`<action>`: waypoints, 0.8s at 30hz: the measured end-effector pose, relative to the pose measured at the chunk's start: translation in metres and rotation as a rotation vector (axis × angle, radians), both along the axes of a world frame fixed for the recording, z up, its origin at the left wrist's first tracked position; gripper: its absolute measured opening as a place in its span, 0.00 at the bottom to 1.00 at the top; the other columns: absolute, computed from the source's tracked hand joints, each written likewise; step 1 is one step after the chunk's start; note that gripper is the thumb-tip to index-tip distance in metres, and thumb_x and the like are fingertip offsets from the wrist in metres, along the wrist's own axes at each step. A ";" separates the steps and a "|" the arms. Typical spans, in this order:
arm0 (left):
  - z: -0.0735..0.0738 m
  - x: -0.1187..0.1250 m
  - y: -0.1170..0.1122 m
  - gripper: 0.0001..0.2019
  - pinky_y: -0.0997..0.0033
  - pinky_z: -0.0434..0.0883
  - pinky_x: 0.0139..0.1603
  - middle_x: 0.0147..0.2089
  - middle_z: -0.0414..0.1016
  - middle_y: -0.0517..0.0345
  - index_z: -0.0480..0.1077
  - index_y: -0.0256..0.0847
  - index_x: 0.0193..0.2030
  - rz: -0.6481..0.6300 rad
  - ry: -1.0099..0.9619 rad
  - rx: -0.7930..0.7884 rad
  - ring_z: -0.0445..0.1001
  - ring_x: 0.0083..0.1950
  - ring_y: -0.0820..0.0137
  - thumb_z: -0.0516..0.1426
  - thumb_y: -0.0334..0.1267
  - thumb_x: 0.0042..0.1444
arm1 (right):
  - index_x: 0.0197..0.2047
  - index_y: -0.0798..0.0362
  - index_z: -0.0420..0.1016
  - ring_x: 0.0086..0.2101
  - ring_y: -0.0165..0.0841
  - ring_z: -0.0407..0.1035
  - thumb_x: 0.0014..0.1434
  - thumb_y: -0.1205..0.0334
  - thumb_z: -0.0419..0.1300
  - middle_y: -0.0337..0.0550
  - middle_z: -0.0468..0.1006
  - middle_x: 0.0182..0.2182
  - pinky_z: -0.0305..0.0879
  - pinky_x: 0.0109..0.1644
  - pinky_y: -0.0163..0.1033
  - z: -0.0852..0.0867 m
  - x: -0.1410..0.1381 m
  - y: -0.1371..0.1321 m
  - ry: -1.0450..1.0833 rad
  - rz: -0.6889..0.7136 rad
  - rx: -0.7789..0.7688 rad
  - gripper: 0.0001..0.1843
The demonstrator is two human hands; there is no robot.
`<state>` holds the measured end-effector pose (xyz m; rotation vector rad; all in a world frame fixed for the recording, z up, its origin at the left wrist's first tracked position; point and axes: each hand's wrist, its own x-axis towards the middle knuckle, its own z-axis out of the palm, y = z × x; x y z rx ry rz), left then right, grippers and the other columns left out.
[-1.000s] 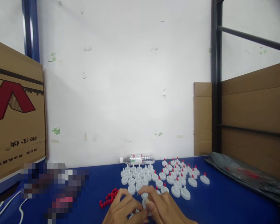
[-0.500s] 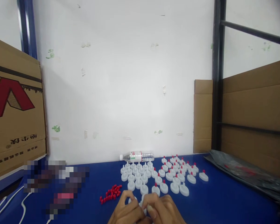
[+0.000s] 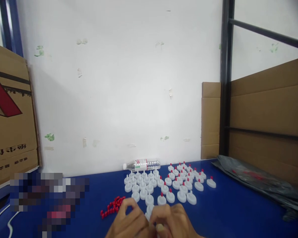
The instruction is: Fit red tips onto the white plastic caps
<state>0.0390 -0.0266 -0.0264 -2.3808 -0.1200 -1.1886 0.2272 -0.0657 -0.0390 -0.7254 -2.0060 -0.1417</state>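
Observation:
My left hand (image 3: 131,219) is closed at the bottom edge, fingers curled toward my right hand (image 3: 172,221), which is also closed in a pinch. What lies between the fingertips is hidden. Just beyond the hands stand white caps (image 3: 149,199) with pointed spouts, and one white cap (image 3: 150,209) is partly covered by my right hand. A loose pile of small red tips (image 3: 113,205) lies beside my left hand. Farther right, several white caps carry red tips, such as a tipped cap (image 3: 170,196). One bare-spouted cap (image 3: 191,197) stands at that group's front edge.
A clear plastic bottle (image 3: 142,165) lies on its side against the wall. A cardboard box (image 3: 12,132) stands at left above blurred items (image 3: 57,201) and white cables. Grey plastic bag (image 3: 253,178) and dark metal post (image 3: 225,99) are at right, on the blue table (image 3: 225,215).
The view has turned slightly right, so the scene sits farther left. A white piece seen in the gap of my left hand's fingers no longer shows there. Both hands stay close together.

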 end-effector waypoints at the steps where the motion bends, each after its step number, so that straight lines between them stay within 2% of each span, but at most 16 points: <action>1: 0.008 -0.007 0.000 0.13 0.65 0.64 0.37 0.22 0.69 0.65 0.69 0.41 0.33 -0.014 -0.030 0.012 0.65 0.25 0.72 0.51 0.29 0.70 | 0.46 0.47 0.72 0.20 0.29 0.69 0.74 0.46 0.42 0.35 0.78 0.23 0.64 0.28 0.32 0.006 0.000 -0.002 0.006 0.016 -0.062 0.21; 3: 0.022 -0.022 0.004 0.10 0.62 0.64 0.39 0.25 0.72 0.62 0.69 0.41 0.36 -0.025 -0.071 -0.018 0.67 0.27 0.71 0.51 0.29 0.69 | 0.48 0.46 0.71 0.23 0.29 0.72 0.71 0.46 0.50 0.36 0.81 0.29 0.65 0.29 0.32 0.019 0.004 -0.002 0.021 0.063 -0.233 0.16; 5: 0.031 -0.038 0.013 0.07 0.61 0.63 0.44 0.31 0.74 0.59 0.69 0.41 0.39 0.071 -0.047 -0.170 0.70 0.32 0.69 0.52 0.27 0.67 | 0.49 0.47 0.71 0.25 0.29 0.72 0.67 0.47 0.56 0.37 0.80 0.31 0.65 0.29 0.32 0.031 0.012 0.002 0.112 0.075 -0.385 0.14; 7: 0.036 -0.053 0.025 0.09 0.60 0.63 0.47 0.33 0.74 0.59 0.68 0.41 0.39 0.176 -0.035 -0.250 0.69 0.34 0.69 0.49 0.26 0.67 | 0.44 0.50 0.72 0.24 0.28 0.71 0.67 0.47 0.57 0.37 0.78 0.30 0.65 0.28 0.32 0.040 0.024 0.012 0.262 0.043 -0.489 0.15; 11: 0.039 -0.071 0.046 0.10 0.59 0.65 0.50 0.36 0.75 0.59 0.69 0.42 0.39 0.375 0.070 -0.385 0.70 0.38 0.67 0.49 0.35 0.70 | 0.35 0.52 0.72 0.27 0.32 0.70 0.63 0.38 0.57 0.37 0.71 0.27 0.70 0.26 0.34 0.053 0.050 0.039 0.568 0.037 -0.617 0.23; 14: 0.036 -0.074 0.053 0.10 0.61 0.68 0.49 0.38 0.76 0.59 0.71 0.43 0.38 0.468 0.111 -0.467 0.71 0.42 0.64 0.51 0.40 0.70 | 0.35 0.52 0.72 0.32 0.35 0.71 0.60 0.36 0.59 0.40 0.72 0.32 0.73 0.29 0.37 0.056 0.068 0.056 0.655 -0.004 -0.654 0.25; 17: 0.030 -0.073 0.056 0.07 0.64 0.69 0.47 0.40 0.75 0.58 0.71 0.42 0.38 0.453 0.143 -0.487 0.70 0.44 0.64 0.56 0.40 0.67 | 0.35 0.52 0.73 0.36 0.38 0.73 0.60 0.36 0.58 0.42 0.75 0.35 0.72 0.34 0.39 0.050 0.081 0.066 0.578 -0.129 -0.614 0.25; 21: 0.019 -0.067 0.054 0.01 0.63 0.69 0.50 0.46 0.73 0.57 0.72 0.43 0.41 0.416 0.228 -0.517 0.70 0.48 0.63 0.58 0.34 0.65 | 0.33 0.51 0.79 0.42 0.43 0.72 0.60 0.41 0.60 0.46 0.79 0.38 0.67 0.47 0.45 0.041 0.090 0.075 0.345 -0.380 -0.447 0.21; 24: 0.014 -0.060 0.050 0.05 0.57 0.67 0.57 0.51 0.71 0.57 0.72 0.46 0.45 0.418 0.304 -0.533 0.70 0.52 0.62 0.58 0.32 0.65 | 0.34 0.49 0.82 0.39 0.42 0.72 0.61 0.42 0.59 0.46 0.80 0.37 0.64 0.44 0.44 0.041 0.092 0.075 0.189 -0.499 -0.435 0.20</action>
